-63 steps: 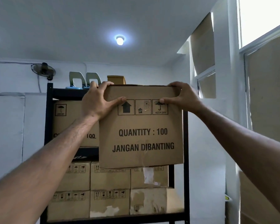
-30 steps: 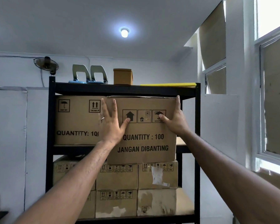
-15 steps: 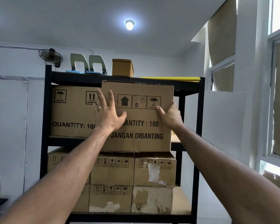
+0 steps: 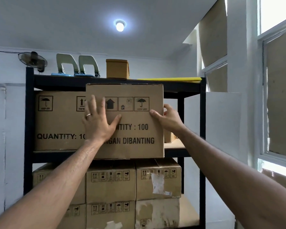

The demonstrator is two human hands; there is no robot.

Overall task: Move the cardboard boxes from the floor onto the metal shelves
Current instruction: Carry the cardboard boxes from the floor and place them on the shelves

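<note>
The left hand (image 4: pixel 99 120) is laid flat, fingers spread, against the printed front face of the cardboard box (image 4: pixel 132 129); nothing is gripped. The right hand (image 4: pixel 168 118) is curled round the box's right front edge, thumb on the front face and fingers wrapped out of sight on the side panel, so the corner is held rather than pinched.

The box is shown partly seated on the upper tier of the metal shelf (image 4: pixel 202 129), its front face standing proud of the frame and overlapping the neighbouring box (image 4: pixel 59 121) already lodged to its left. Its bottom edge is seen level with the shelf's front rail. Whether the two boxes touch at the side cannot be told.

The governing relation is depth: the box lies straight ahead of both hands, and the free space lies behind it, into the shelf. Open board is visible to the right of the box, beside the right upright. The remaining move is judged to be a push away from the body, for which the flat left palm is better placed, while the right hand serves to steer the corner. The lower tier is seen filled with stacked cartons (image 4: pixel 111 182).
</note>
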